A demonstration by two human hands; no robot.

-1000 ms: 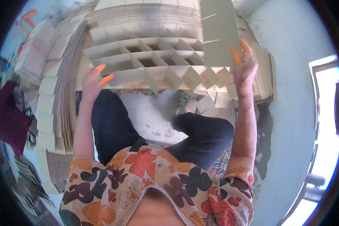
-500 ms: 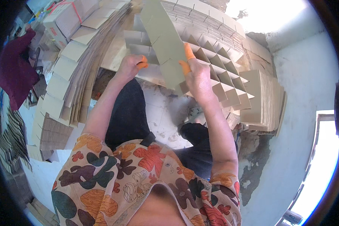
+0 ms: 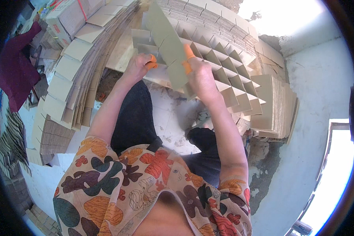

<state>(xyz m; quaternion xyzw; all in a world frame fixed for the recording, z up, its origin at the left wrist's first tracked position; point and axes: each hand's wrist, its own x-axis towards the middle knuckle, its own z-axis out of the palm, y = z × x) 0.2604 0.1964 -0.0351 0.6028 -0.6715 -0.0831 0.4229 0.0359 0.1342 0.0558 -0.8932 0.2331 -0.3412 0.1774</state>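
Finding: slotted cardboard strip (image 3: 167, 44) held at divider grid (image 3: 228, 63)

My right fingers (image 3: 189, 51), orange-capped, are closed on its right edge, near the lower end. The strip slants across the grid's left part; seating in the slots cannot be confirmed. My left fingers (image 3: 150, 65), also capped, curl just left of it; whether they grip anything, I cannot tell.

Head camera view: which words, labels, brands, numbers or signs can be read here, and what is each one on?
Pale rectangular cardboard box with a red strap, upper left: small red marks on its side, too small and blurred to read.
Long greyish-tan slotted cardboard strip in the right hand: no print visible.
No other lettering can be made out.
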